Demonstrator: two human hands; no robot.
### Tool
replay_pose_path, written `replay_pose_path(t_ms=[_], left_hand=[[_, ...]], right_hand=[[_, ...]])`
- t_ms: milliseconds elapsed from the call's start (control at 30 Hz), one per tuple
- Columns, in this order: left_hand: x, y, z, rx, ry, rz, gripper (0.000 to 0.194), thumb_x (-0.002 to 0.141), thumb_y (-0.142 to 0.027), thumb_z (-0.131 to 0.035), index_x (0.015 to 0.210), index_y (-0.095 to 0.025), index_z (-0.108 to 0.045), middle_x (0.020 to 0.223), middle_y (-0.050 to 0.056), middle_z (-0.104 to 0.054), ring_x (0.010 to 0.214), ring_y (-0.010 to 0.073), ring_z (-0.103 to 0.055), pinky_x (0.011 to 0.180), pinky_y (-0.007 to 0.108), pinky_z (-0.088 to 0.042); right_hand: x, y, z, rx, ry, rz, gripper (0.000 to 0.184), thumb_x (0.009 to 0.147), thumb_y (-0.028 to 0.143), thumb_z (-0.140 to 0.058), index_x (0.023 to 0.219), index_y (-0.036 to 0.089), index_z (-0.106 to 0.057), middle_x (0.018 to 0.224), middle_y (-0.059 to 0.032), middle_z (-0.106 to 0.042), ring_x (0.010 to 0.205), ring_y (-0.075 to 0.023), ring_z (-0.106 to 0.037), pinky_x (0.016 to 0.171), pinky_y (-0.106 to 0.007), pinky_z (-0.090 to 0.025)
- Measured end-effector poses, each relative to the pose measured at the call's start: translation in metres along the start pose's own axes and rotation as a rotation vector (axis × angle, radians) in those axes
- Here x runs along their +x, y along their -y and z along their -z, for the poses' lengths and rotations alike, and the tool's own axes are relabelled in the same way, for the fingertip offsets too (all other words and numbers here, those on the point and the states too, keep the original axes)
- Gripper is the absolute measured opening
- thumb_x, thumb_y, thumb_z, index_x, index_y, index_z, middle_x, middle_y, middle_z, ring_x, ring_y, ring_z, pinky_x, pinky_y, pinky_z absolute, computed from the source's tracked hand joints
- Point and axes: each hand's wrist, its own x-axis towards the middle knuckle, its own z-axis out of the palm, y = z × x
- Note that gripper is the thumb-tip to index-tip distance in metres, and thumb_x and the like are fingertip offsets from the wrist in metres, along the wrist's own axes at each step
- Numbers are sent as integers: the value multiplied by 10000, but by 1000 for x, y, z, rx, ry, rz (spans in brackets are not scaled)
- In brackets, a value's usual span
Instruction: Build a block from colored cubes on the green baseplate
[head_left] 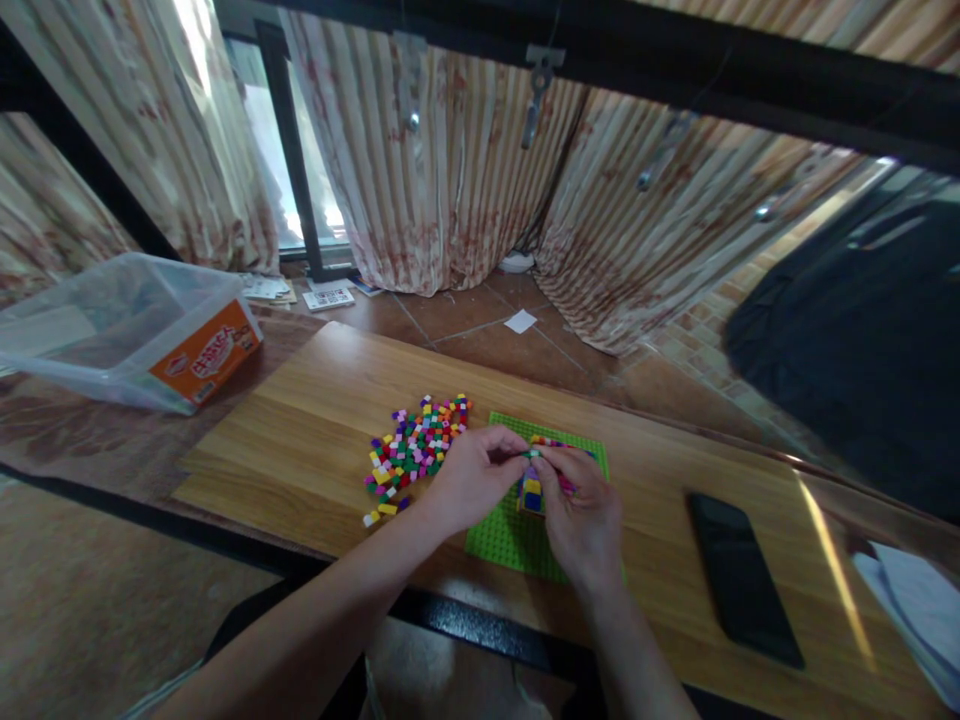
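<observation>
A green studded baseplate lies on the wooden board, carrying a small structure of coloured toy bricks in yellow, blue, purple and red. Above that structure my left hand and my right hand meet at the fingertips. Both are closed in a pinch around a tiny green brick. My fingers and right palm hide part of the structure and the plate. Left of the plate spreads a loose pile of small multicoloured bricks, close to my left wrist.
A clear plastic bin with an orange label stands at the far left. A black phone lies on the wooden board at right, with white papers beyond it. A dark table bar crosses the top; striped curtains hang behind.
</observation>
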Motion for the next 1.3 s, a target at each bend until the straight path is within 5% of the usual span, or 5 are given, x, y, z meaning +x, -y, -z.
replay_pose_path(t_ms=[433,833,1133,1300], left_hand=[[4,4,6,156,20,47,127,760,-105,-579,851,-140,-661,776,14,-690,697,122,-608,682,258,-481],[3,5,8,229,69,13,126,773,-105,-577,856,-131,-669,790,18,-691,716,126,-608,694,264,-476],[2,-4,9,260,78,31,129,768,-80,-570,822,-132,-675,780,19,-692,718,126,-604,708,270,-473],[2,-4,11,270,74,17,135,765,-71,-568,821,-134,-674,775,13,-691,710,125,-601,695,267,-470]], right_hand=[[22,-38,48,-236,-85,-4,270,849,409,-571,847,185,-720,887,-81,-676,842,-216,-627,782,-376,-495],[24,-45,35,-262,17,1,181,806,337,-605,814,197,-718,961,-92,-659,935,-233,-592,843,-406,-469],[28,-54,24,111,-19,-352,190,675,345,-684,784,193,-720,971,-69,-686,885,-217,-630,748,-354,-507],[28,-41,20,493,-64,-668,330,525,290,-784,824,184,-693,741,-1,-693,590,-145,-622,585,-300,-531]])
